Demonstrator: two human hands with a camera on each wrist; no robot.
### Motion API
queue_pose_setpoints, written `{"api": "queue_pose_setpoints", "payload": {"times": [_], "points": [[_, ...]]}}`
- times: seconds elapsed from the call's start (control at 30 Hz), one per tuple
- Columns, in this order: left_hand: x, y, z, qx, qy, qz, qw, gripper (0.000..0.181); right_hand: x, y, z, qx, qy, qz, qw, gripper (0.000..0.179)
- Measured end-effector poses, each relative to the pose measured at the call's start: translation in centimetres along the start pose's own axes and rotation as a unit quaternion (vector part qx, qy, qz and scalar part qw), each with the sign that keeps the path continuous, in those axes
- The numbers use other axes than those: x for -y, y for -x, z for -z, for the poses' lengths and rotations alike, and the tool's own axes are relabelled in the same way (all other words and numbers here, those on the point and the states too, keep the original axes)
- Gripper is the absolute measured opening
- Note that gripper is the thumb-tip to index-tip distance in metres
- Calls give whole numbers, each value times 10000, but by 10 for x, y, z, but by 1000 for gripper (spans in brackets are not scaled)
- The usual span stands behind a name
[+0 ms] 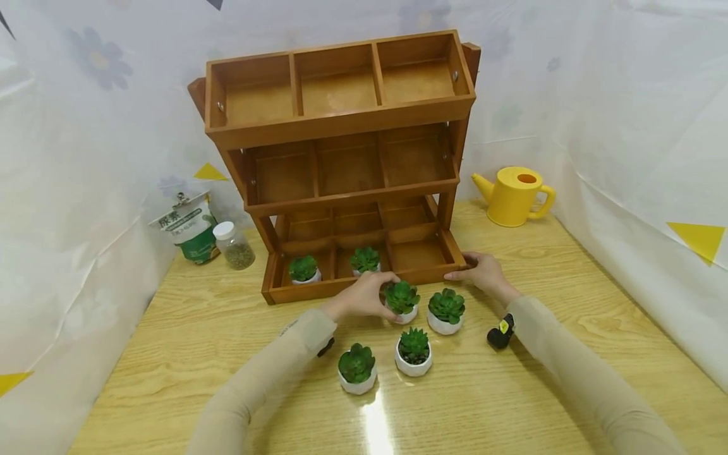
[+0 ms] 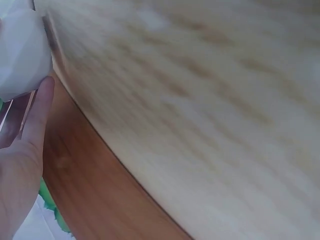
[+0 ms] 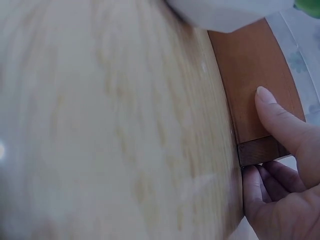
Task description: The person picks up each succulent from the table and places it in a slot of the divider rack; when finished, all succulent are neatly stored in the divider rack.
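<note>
My left hand (image 1: 366, 296) grips a potted succulent (image 1: 402, 298) by its white faceted pot, just in front of the shelf's bottom tray. In the left wrist view the thumb or a finger lies against that white pot (image 2: 25, 55). My right hand (image 1: 483, 275) holds the front right corner of the wooden shelf (image 1: 364, 287), thumb on the front board and fingers curled round the end, as the right wrist view shows. Two potted succulents, one on the left (image 1: 304, 270) and one in the middle (image 1: 364, 260), sit in the bottom tray's front compartments.
Three more potted succulents stand on the table: right (image 1: 446, 311), centre (image 1: 413, 352) and front left (image 1: 357, 369). A yellow watering can (image 1: 512, 197) is at the back right. Back left are a green-white bag (image 1: 196, 230) and a white-lidded jar (image 1: 234, 245). The shelf's upper tiers overhang the bottom tray.
</note>
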State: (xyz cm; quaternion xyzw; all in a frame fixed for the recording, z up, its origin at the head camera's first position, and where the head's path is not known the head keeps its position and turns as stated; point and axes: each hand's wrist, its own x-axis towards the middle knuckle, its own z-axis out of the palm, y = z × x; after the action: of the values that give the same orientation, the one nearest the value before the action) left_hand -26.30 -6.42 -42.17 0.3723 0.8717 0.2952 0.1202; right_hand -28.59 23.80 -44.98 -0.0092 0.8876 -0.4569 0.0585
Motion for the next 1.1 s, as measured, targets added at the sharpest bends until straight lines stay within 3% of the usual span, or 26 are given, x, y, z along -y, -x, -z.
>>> {"api": "queue_pose_setpoints", "payload": {"times": [0.53,1.1], "points": [[-9,-8,6,-60,-349,-194,9992,73,-1,-1,-1,38,15,-20,10000,87],[-9,-11,6,-440,-143,-453,9979,65,-1,-1,-1,-39,120,-27,9999,87]]}}
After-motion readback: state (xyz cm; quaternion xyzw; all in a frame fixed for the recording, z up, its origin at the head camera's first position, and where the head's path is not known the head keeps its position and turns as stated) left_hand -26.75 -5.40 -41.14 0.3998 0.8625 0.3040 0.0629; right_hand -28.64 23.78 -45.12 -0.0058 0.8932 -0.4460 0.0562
